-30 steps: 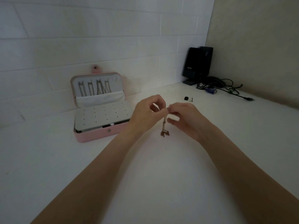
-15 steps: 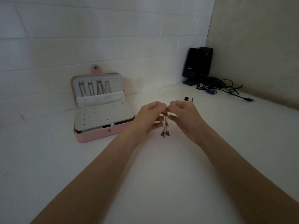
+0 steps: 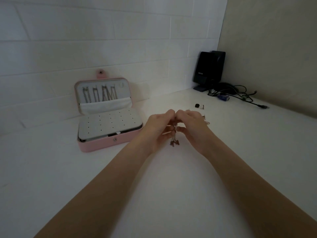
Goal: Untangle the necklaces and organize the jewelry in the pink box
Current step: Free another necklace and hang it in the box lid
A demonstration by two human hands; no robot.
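Observation:
A tangle of thin necklaces (image 3: pixel 174 142) hangs between my hands above the white table, its small dark pendants dangling at the bottom. My left hand (image 3: pixel 158 129) and my right hand (image 3: pixel 192 125) meet fingertip to fingertip and both pinch the top of the chains. The pink box (image 3: pixel 106 145) lies open to the left, its lid leaning on the wall with several necklaces (image 3: pixel 100 95) hung inside. A white perforated panel (image 3: pixel 109 124) covers the box's base. More loose chain (image 3: pixel 205 120) shows just beyond my right hand.
A small black piece and a tiny earring (image 3: pixel 199 106) lie on the table behind my hands. A black speaker (image 3: pixel 208 69) and a bundle of cables (image 3: pixel 236 95) fill the back right corner. A white tiled wall runs along the back.
My hands have drawn closer together and sunk slightly, fingertips now touching over the chains. The pendants still hang at about the same place.

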